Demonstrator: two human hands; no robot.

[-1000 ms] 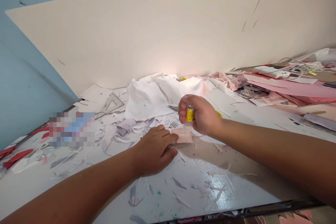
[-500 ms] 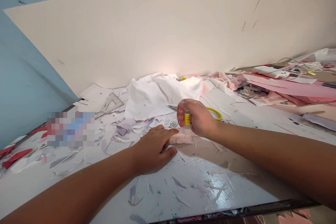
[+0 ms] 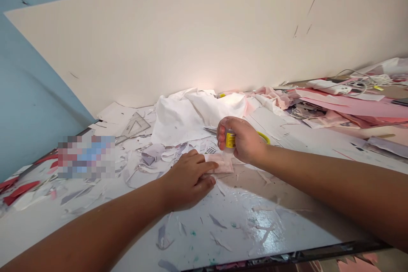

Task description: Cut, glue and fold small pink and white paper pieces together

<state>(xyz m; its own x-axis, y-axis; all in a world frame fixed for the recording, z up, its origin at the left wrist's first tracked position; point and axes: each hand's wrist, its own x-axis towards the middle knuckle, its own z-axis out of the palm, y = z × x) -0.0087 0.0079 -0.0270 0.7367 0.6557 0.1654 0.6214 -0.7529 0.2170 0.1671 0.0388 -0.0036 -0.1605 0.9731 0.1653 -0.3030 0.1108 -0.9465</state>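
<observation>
My right hand [image 3: 240,139] is wrapped round a small clear bottle with a yellow label [image 3: 230,140], which looks like a glue bottle. Just under the bottle lies a small pale pink paper piece [image 3: 225,165]. My left hand [image 3: 193,178] rests palm down at its left side, fingers apart, the index fingertip touching the paper. Behind my right hand are scissors with yellow handles [image 3: 264,137], partly hidden; their blade tip pokes out to the left. A barcode label [image 3: 211,150] shows between the two hands.
Paper scraps [image 3: 153,155] cover much of the white table [image 3: 237,229]. Further back lie a crumpled white cloth [image 3: 191,112] and a clear set square [image 3: 135,125]. Pink sheets [image 3: 357,108] and a white power strip [image 3: 330,87] are at right. A white board [image 3: 178,38] stands behind.
My right hand has moved slightly up and to the right with the bottle. My left index finger has come down onto the pink paper piece.
</observation>
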